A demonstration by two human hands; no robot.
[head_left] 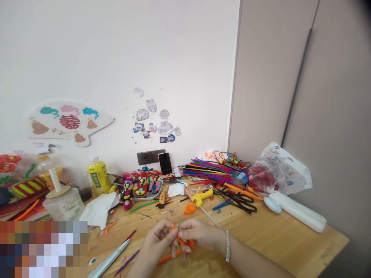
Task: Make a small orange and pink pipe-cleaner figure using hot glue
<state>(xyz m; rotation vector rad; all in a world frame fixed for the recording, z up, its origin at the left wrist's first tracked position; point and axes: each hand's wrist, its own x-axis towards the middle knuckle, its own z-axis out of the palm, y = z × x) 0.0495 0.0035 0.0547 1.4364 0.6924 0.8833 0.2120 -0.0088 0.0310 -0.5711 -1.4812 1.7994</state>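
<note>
My left hand (158, 240) and my right hand (201, 233) meet at the front of the wooden table, fingertips almost touching. Between them they pinch a bent orange pipe cleaner (188, 243), partly covered by the fingers. A bracelet circles my right wrist. Below the hands, another orange pipe cleaner (170, 257) lies on the wood. Just beyond my fingers rests a small folded orange piece (189, 209), beside a yellow glue gun (202, 197). Left of my left hand are a purple stem (127, 262) and silver scissor blades (111, 258).
Several colourful figures (142, 187) stand on and around a tray, with a phone (165, 163) upright behind. A pile of pipe cleaners (207, 170) lies at the back. Rightward are a plastic bag (285, 170) and a white device (301, 212); leftward, a yellow bottle (97, 175) and glass jar (63, 202).
</note>
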